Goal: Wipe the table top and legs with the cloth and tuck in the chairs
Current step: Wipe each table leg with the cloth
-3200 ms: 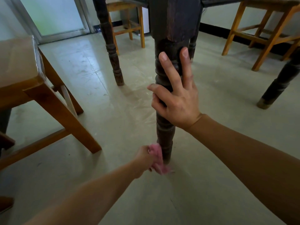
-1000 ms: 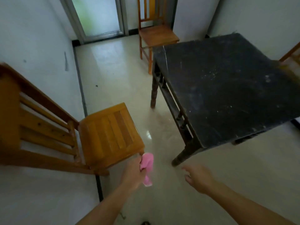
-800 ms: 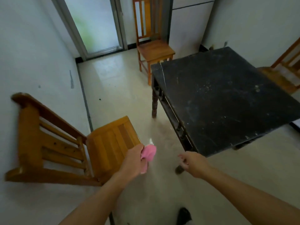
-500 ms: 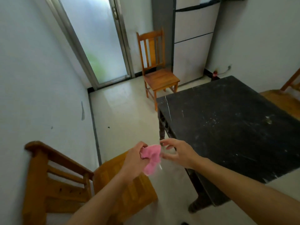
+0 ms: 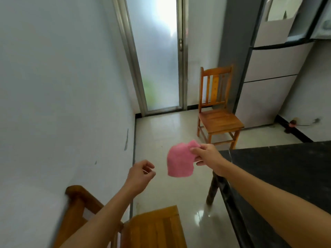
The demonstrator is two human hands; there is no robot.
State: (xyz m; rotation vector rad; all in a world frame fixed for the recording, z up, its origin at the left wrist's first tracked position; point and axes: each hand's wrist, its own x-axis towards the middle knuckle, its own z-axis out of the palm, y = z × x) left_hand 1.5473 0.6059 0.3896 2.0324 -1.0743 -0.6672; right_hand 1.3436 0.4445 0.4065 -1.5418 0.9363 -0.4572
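head view: the cloth (image 5: pixel 180 159) is pink, soft and crumpled, hanging in the air from one upper corner, just left of the dark worktop (image 5: pixel 286 167) edge. the right hand (image 5: pixel 206 154) pinches that corner; the left hand (image 5: pixel 140 173) is apart from it, fingers loosely curled, holding nothing. one cloth, two wooden chairs: a far chair (image 5: pixel 217 111) by the frosted glass door (image 5: pixel 157 56), a near chair (image 5: pixel 154 228) against the white wall (image 5: pixel 53 86). the floor (image 5: pixel 161 133) is pale glossy tile; a fridge (image 5: pixel 268 77) stands at the right.
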